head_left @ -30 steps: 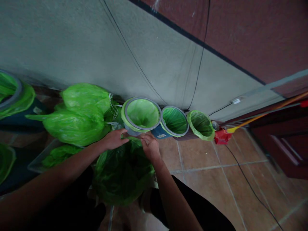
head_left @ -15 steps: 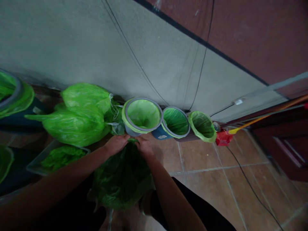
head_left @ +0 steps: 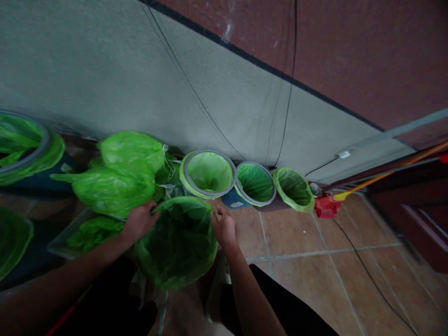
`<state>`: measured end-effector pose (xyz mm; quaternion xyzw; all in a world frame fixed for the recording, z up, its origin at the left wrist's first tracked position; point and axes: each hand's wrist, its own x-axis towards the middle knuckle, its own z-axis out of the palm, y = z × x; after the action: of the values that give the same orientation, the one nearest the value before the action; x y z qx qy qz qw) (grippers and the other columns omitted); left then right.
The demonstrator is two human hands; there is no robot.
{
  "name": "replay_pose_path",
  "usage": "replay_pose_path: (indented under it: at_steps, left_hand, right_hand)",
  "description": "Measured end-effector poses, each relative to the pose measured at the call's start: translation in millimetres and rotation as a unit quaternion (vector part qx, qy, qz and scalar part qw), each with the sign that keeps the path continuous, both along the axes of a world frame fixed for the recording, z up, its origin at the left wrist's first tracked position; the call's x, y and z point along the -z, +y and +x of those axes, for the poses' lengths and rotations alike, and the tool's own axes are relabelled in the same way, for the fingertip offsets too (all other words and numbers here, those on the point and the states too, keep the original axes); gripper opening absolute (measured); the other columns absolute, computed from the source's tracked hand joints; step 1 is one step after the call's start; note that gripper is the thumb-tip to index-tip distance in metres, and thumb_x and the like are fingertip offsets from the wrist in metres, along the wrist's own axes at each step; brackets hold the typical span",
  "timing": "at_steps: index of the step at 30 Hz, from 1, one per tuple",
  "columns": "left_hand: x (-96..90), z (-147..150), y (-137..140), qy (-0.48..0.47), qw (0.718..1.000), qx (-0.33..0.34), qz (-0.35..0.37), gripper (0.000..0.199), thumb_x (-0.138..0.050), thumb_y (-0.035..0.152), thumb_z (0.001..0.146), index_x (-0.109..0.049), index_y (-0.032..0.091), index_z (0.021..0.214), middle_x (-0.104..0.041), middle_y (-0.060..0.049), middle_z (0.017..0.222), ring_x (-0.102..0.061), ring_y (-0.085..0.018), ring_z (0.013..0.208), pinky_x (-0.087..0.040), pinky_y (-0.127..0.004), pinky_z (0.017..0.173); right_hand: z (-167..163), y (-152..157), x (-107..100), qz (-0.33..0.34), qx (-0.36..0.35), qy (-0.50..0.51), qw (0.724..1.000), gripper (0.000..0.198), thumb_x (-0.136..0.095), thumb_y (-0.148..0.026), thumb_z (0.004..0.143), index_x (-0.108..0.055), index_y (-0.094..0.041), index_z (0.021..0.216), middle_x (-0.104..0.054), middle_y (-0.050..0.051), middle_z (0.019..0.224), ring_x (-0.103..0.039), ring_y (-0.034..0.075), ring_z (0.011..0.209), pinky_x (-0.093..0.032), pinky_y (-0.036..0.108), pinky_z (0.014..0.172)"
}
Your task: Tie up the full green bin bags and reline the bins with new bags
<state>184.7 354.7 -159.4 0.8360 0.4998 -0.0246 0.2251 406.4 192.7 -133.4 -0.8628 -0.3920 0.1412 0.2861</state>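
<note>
In front of my legs stands a bin lined with a green trash bag (head_left: 177, 273), its mouth spread into a wide round. My left hand (head_left: 140, 219) pinches the bag's edge at the upper left. On the opposite side, my right hand (head_left: 226, 226) grips the same edge with curled fingers. The bin under the bag is mostly hidden. Just beyond the bag is a grey-rimmed bin (head_left: 210, 171) with a light green liner. Filled green bags (head_left: 115, 186) with white ties lie left of it, above a clear tray (head_left: 58, 245) of crumpled green plastic.
More lined bins, a blue one (head_left: 236, 198) and one with a pale liner (head_left: 294, 189), line the wall. A red dustpan (head_left: 328, 206) with a yellow-handled tool stands farther right. Large lined bins (head_left: 42, 170) occupy the left. A black cable (head_left: 367, 270) crosses the tiled floor.
My hands have moved apart, left hand leftward and right hand rightward. The trash bag's far edge, bunched between them before, is now stretched into a wide round mouth.
</note>
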Motion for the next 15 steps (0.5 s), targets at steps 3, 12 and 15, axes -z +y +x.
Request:
replay_pose_path:
  at_steps: [3, 12, 15]
  left_hand:
    - [2.0, -23, -22, -0.008, 0.998, -0.046, -0.049, 0.038, -0.045, 0.042, 0.087, -0.062, 0.016, 0.108, -0.074, -0.010, 0.097, -0.070, -0.024, 0.087, -0.049, -0.030, 0.077]
    - [-22.2, 3, -11, -0.138, 0.990, -0.007, 0.031, 0.048, -0.037, 0.045, 0.093, -0.057, 0.015, 0.125, -0.066, -0.013, 0.124, -0.062, -0.026, 0.113, -0.047, -0.038, 0.098]
    - [-22.2, 48, 8, -0.160, 0.984, 0.077, 0.027, 0.042, -0.035, 0.037, 0.095, -0.062, 0.014, 0.118, -0.068, -0.012, 0.120, -0.063, -0.023, 0.112, -0.046, -0.035, 0.100]
  right_hand:
    - [-2, 1, 3, 0.020, -0.003, 0.001, 1.000, 0.029, -0.053, -0.025, 0.089, -0.065, -0.016, 0.113, -0.071, 0.012, 0.112, -0.066, 0.022, 0.103, -0.049, 0.033, 0.091]
    - [12, 38, 7, 0.066, -0.050, -0.002, 0.997, 0.028, -0.048, -0.028, 0.092, -0.071, -0.017, 0.101, -0.072, 0.010, 0.104, -0.065, 0.021, 0.100, -0.047, 0.032, 0.094]
    - [11, 47, 19, 0.056, -0.053, 0.032, 0.997, 0.025, -0.050, -0.025, 0.091, -0.072, -0.016, 0.100, -0.073, 0.010, 0.104, -0.066, 0.020, 0.099, -0.048, 0.031, 0.092]
